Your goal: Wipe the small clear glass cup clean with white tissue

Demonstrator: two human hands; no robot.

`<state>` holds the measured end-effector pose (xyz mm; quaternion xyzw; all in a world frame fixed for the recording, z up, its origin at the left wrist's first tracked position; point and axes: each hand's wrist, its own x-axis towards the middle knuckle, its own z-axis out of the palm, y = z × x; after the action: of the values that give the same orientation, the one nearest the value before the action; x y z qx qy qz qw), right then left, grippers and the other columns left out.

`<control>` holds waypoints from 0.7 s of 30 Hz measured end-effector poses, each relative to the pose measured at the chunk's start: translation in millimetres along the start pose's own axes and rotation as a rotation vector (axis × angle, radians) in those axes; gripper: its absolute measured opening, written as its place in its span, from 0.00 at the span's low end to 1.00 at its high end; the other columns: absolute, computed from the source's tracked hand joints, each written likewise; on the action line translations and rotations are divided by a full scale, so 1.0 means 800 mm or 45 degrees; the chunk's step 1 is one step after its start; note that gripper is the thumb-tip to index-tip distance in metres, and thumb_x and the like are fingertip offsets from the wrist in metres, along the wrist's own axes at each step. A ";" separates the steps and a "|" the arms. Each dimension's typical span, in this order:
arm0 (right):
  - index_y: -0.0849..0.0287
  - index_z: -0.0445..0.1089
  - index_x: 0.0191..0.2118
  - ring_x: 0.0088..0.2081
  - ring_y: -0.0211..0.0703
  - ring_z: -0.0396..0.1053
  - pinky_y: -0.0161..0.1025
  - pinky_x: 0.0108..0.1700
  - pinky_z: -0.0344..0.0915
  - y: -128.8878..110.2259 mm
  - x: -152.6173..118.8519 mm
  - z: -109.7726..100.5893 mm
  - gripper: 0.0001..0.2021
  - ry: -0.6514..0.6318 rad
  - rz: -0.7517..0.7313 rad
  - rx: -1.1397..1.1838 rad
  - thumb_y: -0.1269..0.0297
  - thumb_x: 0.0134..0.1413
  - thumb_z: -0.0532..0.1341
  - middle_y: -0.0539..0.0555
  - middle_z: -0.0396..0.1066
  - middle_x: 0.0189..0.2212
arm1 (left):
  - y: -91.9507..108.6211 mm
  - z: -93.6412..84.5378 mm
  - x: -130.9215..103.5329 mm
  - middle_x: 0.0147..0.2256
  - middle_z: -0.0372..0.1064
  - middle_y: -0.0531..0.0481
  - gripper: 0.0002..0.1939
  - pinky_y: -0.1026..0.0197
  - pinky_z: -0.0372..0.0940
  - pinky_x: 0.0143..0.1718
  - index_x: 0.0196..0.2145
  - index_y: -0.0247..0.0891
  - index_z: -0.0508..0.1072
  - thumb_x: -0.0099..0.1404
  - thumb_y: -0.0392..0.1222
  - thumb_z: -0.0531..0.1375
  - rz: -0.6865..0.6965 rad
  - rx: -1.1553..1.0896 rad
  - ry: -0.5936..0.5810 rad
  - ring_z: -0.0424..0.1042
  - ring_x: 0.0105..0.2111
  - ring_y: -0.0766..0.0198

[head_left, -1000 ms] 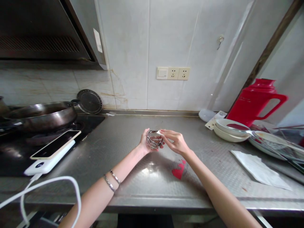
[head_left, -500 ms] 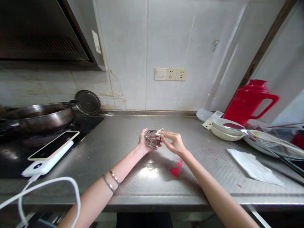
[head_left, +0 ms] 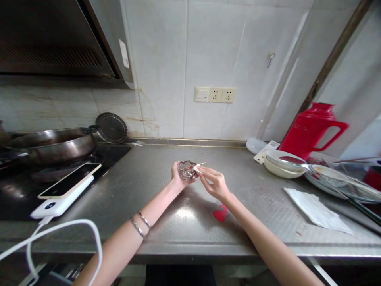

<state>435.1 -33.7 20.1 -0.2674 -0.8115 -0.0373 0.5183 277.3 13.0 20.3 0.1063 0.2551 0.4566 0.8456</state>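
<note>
A small round openwork object of dark, shiny metal wire rests in my left hand, whose fingers curve around its left side and underneath. I cannot tell its exact kind. In a pinch, my right hand holds a small piece of white tissue against the right rim of the wire object. Both hands are above the middle of the steel countertop. A red heart-shaped patch shows on the counter below my right wrist.
A steel pan sits on the black stove at left. Beside it are a phone and a white power bank with its cable. At right are stacked bowls, a red thermos, a plate with utensils, and a folded napkin.
The wire object and my left hand have shifted slightly left and up, and the object has tilted. My right hand has moved a little left with the tissue.
</note>
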 end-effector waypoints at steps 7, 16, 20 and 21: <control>0.57 0.68 0.53 0.53 0.47 0.68 0.47 0.53 0.70 -0.002 -0.004 0.006 0.18 -0.017 -0.140 -0.130 0.73 0.58 0.54 0.58 0.73 0.47 | -0.006 0.002 -0.004 0.20 0.71 0.44 0.22 0.59 0.63 0.19 0.31 0.31 0.72 0.59 0.53 0.49 0.218 0.126 0.121 0.69 0.18 0.57; 0.55 0.66 0.55 0.52 0.47 0.69 0.55 0.59 0.62 -0.016 -0.006 0.022 0.19 -0.002 -0.191 -0.108 0.73 0.58 0.54 0.57 0.74 0.46 | -0.012 0.001 0.001 0.19 0.69 0.47 0.14 0.62 0.60 0.19 0.23 0.34 0.69 0.57 0.46 0.50 0.367 -0.016 0.124 0.69 0.17 0.60; 0.54 0.64 0.57 0.49 0.46 0.72 0.55 0.58 0.63 -0.024 -0.008 0.029 0.20 0.067 -0.139 -0.108 0.74 0.60 0.52 0.57 0.75 0.44 | -0.013 0.000 0.006 0.18 0.68 0.48 0.14 0.62 0.61 0.20 0.23 0.34 0.69 0.57 0.46 0.51 0.385 -0.069 0.090 0.69 0.18 0.60; 0.54 0.63 0.57 0.49 0.46 0.71 0.55 0.58 0.63 -0.025 -0.008 0.030 0.21 0.067 -0.144 -0.120 0.74 0.60 0.52 0.57 0.75 0.45 | -0.013 0.001 0.007 0.19 0.68 0.48 0.14 0.62 0.61 0.21 0.23 0.35 0.68 0.57 0.46 0.50 0.387 -0.083 0.086 0.69 0.18 0.61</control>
<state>408.3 -45.2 7.6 -0.2441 -0.8088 -0.1119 0.5233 287.5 12.0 14.6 0.1009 0.2493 0.5907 0.7607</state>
